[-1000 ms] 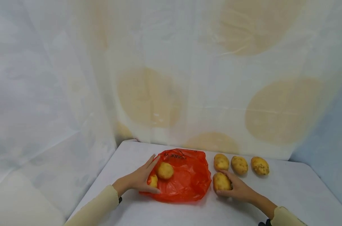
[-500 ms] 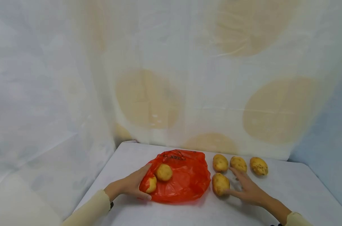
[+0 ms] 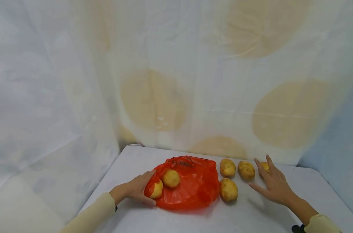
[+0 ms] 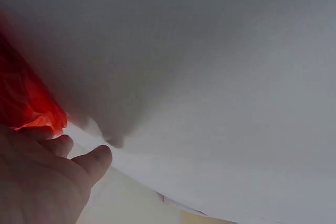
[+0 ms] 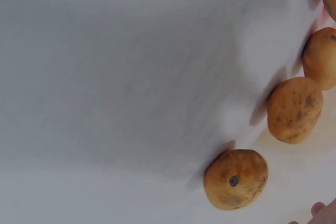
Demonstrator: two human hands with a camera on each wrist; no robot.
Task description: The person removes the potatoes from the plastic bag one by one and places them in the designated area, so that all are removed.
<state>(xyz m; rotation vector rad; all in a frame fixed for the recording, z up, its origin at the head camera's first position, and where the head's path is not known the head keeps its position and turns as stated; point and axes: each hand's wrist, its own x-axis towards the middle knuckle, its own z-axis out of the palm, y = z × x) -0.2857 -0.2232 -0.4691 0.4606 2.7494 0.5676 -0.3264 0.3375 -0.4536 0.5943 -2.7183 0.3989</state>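
Observation:
My left hand (image 3: 137, 190) rests against the left side of a red plastic bag (image 3: 193, 191), thumb and fingers spread apart. In the left wrist view, its relaxed fingers (image 4: 60, 144) touch the crinkled film of the bag. Two potatoes lie there, a round potato (image 3: 171, 178) and a partly covered potato (image 3: 157, 189) beside the hand. My right hand (image 3: 276, 187) is spread with nothing in it, overlapping the far-right potato (image 3: 264, 167) in the head view. That potato (image 5: 236, 179) appears uncovered in the right wrist view, with fingertips at the lower right corner.
Close to the bag's right edge lies a potato (image 3: 228, 190). Behind it stand a potato (image 3: 227, 167) and another potato (image 3: 246, 170) in a row. The white table (image 3: 170, 223) backs onto a hanging sheet (image 3: 211, 106) with tan circles.
My right hand has let go of the potato nearest the front and moved right to the far-right potato. My left hand has shifted slightly left along the bag.

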